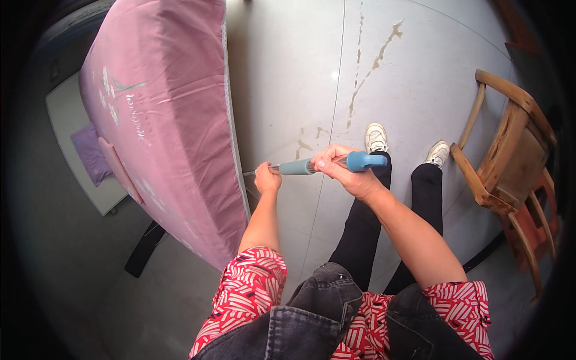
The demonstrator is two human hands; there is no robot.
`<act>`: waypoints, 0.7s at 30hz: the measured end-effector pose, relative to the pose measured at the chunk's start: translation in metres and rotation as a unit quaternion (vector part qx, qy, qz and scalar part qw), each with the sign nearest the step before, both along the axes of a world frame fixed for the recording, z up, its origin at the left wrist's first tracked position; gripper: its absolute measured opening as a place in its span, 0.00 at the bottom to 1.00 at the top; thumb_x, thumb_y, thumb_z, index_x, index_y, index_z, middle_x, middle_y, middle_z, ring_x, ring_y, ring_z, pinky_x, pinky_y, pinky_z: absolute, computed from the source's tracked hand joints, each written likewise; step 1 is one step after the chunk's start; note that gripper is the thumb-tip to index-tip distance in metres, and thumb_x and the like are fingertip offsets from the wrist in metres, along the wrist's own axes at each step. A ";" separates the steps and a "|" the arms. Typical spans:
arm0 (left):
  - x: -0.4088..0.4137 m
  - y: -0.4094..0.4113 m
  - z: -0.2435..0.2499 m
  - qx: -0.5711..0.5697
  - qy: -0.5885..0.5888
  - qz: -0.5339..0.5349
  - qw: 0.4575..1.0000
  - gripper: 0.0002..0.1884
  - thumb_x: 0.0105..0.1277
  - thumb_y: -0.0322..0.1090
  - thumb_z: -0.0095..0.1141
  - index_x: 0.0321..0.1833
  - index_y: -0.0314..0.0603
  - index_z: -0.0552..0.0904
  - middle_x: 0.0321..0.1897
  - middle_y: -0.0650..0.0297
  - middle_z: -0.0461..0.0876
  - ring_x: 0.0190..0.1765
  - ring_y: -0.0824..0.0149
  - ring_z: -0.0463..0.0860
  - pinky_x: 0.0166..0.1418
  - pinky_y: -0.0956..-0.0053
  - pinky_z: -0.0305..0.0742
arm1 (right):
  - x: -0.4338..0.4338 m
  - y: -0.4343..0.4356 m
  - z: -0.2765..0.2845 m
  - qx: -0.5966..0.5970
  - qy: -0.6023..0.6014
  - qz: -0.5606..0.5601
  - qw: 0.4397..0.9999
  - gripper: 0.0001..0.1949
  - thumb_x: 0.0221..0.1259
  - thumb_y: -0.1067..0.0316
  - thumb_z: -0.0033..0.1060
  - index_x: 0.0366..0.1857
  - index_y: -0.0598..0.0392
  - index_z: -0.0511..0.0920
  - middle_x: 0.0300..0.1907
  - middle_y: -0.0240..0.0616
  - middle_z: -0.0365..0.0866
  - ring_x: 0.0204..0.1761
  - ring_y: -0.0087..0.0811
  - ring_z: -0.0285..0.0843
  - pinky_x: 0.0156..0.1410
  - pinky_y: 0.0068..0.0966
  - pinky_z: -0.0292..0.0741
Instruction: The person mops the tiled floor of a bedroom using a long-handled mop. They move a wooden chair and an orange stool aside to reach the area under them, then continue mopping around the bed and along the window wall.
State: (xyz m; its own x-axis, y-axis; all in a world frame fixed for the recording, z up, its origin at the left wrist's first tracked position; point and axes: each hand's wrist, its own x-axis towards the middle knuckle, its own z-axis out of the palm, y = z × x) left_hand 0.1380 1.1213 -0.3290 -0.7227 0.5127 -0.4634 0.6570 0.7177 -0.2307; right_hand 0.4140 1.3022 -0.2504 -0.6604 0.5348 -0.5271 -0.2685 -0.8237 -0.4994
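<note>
Both my hands hold one long handle, likely of a mop, with a grey-green sleeve (294, 167) and a blue end cap (365, 161). My right hand (339, 166) is closed round it just below the cap. Farther along, my left hand (268, 178) grips the thin metal pole beside the pink tablecloth (193, 112). The pole's far end runs in under the cloth's edge and is hidden. Brownish wet streaks (382, 49) mark the pale tiled floor (288, 81) ahead of my feet.
The cloth-covered table stands close on my left, with a purple cloth (91, 153) on a white surface (67, 112) past it. At my right is a wooden chair (508, 148), near an orange-red seat (524, 234). My white shoes (376, 137) are on the floor.
</note>
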 end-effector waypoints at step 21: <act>0.226 0.197 0.042 0.359 -0.213 -0.349 0.839 0.04 0.47 0.30 0.59 0.25 0.51 0.79 0.22 0.64 0.71 0.34 0.56 0.72 0.45 0.61 0.65 | 0.286 0.027 0.192 0.158 -0.223 -0.262 0.926 0.08 0.59 0.66 0.51 0.25 0.52 0.65 0.29 0.34 0.67 0.40 0.33 0.65 0.54 0.31 0.63</act>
State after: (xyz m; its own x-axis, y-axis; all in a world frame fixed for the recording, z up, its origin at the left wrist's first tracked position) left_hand 0.3645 1.3178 -0.2869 0.0233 0.9997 0.0056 0.8885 -0.0233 0.4583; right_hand 0.6996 1.3289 -0.0588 -0.0215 0.8940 -0.4475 -0.2981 -0.4330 -0.8507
